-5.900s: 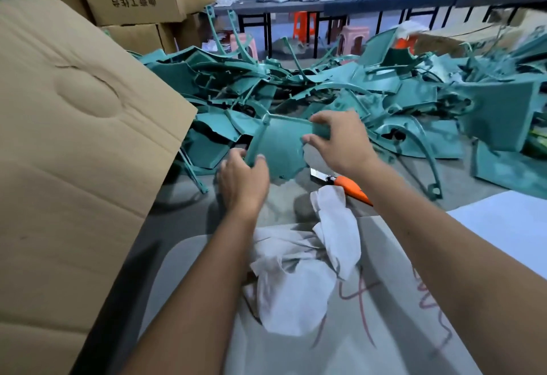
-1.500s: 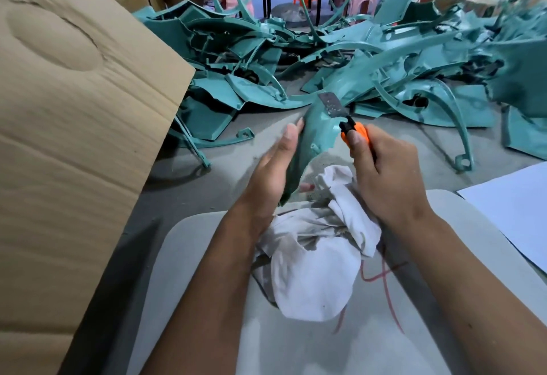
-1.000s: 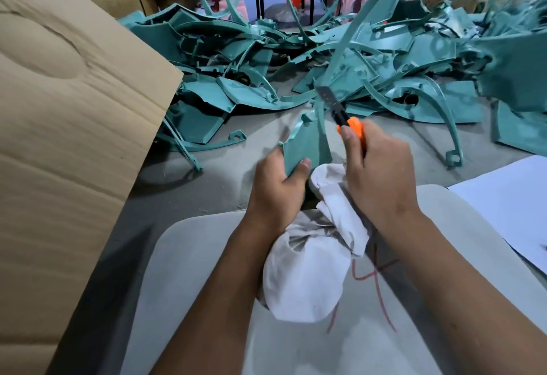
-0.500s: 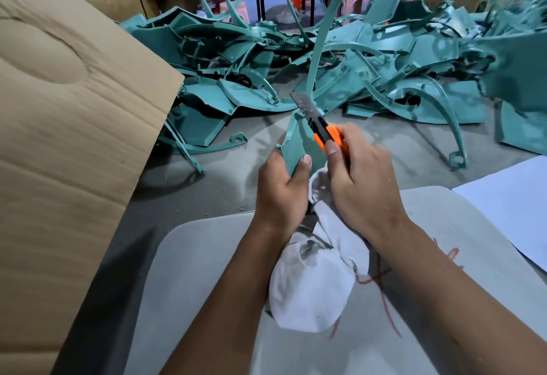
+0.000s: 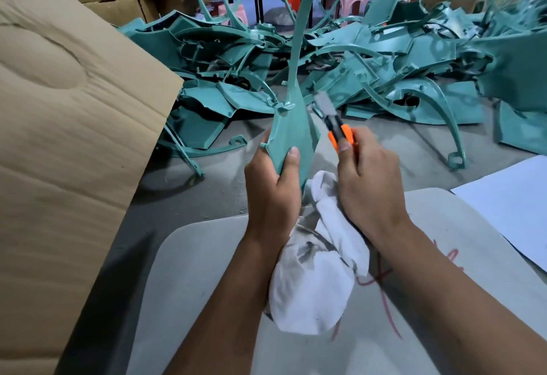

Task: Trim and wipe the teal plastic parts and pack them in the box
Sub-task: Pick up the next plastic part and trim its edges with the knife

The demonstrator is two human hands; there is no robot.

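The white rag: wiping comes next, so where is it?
In the head view, the white rag lies bottom-centre on the grey board, between both forearms.

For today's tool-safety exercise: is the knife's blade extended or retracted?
Extended. The grey blade juts from the orange knife in the right hand, beside the teal part that the left hand holds.
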